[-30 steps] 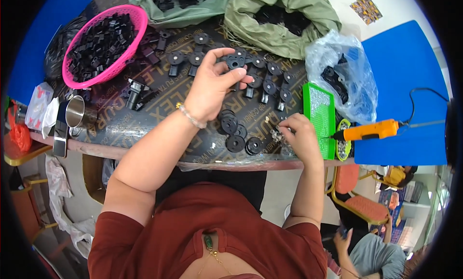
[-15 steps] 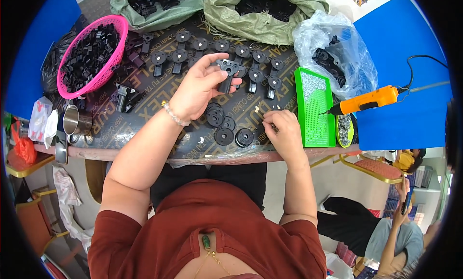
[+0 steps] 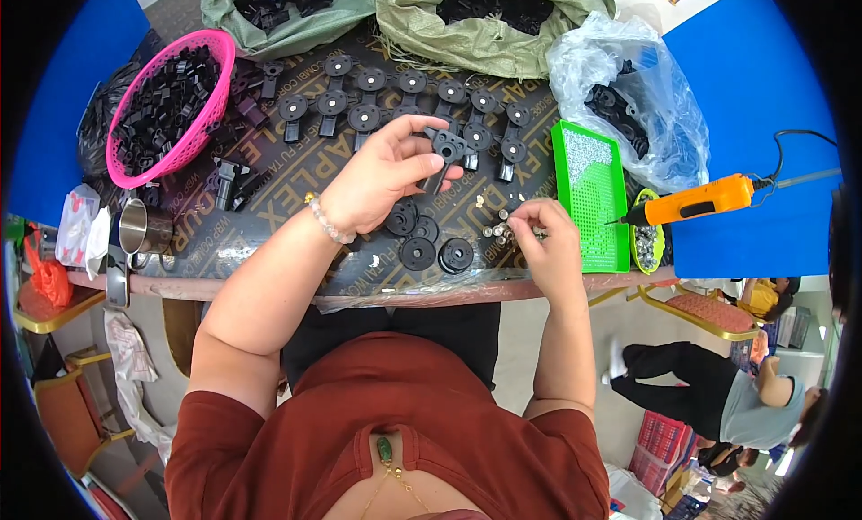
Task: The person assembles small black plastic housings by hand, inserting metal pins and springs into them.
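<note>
I wear a rust-red short-sleeved top [image 3: 359, 412], black trousers [image 3: 476, 340], a pale round-beaded bracelet [image 3: 327, 225], and an oblong green pendant [image 3: 385, 448] on a thin gold-coloured chain [image 3: 398, 473].

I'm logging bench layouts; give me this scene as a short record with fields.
Left hand: holding a black part
Right hand: at small metal pieces; grip unclear
Foreground: black discs, some overlapping
Beyond hands: black round-headed parts in rows
Left side: pink basket of black pieces
Right side: green tray, orange-and-black power tool
</note>
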